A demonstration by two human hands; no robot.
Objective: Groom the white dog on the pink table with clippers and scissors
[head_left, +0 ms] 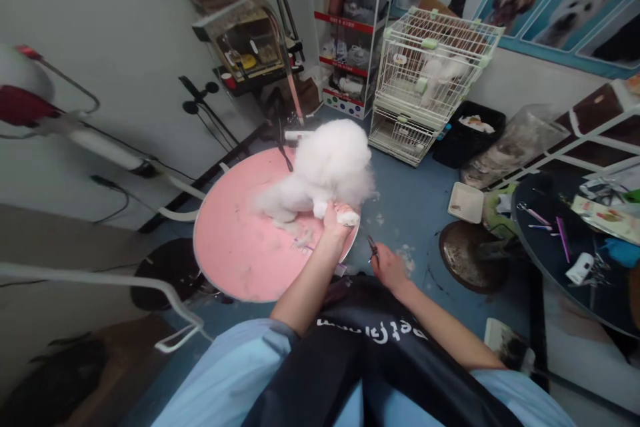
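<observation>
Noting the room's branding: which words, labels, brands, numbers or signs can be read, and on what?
"Pet...", upside down in this view, on the apron; its other letters are uncertain.
Red rack strips: pale characters, too small to read.
Oval cage label: too small to read.
Packet at far right: any print is too blurred.
I can read no numbers.

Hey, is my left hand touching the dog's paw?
Touching. The head view shows the left hand wrapped around the paw, whose white end sticks out beyond the grip.
</observation>
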